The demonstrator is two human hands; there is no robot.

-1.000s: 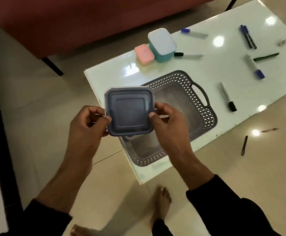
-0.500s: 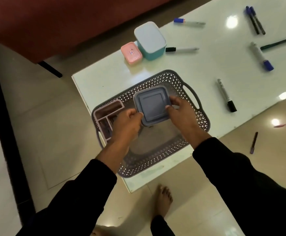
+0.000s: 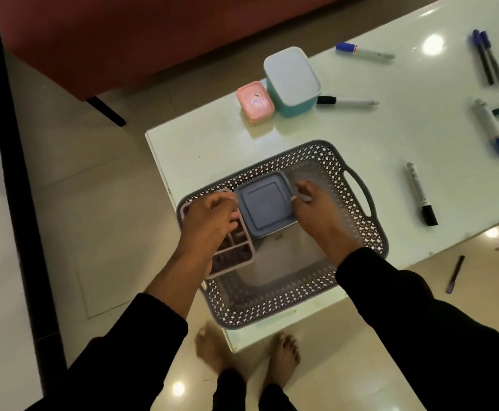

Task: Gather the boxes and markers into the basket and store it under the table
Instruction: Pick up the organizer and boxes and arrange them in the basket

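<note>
Four boxes: grey box (image 3: 264,204) and compartment box (image 3: 236,256) in the basket (image 3: 358,229), lowered since before; pink box (image 3: 255,100) and teal box (image 3: 291,80) at twelve o'clock. Left hand (image 3: 209,221) and right hand (image 3: 321,210), fingers curled, flank the grey box; grip unclear. Six markers (image 3: 418,192) on the table (image 3: 390,134).

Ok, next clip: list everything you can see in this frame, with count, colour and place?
basket: 1, grey, near corner of the table
grey box: 1, in the basket, between both hands
divided box: 1, pale pink, in the basket, left side, partly under the left hand
pink box: 1, on the table beyond the basket
teal box: 1, white lid, beside the pink box
markers: 7, blue, black and green, scattered on the table
pens: 2, on the floor, right
table: 1, white, glossy
sofa: 1, red, top left
feet: 2, bare, on the floor
left hand: at the grey box's left edge
right hand: at its right edge
</note>
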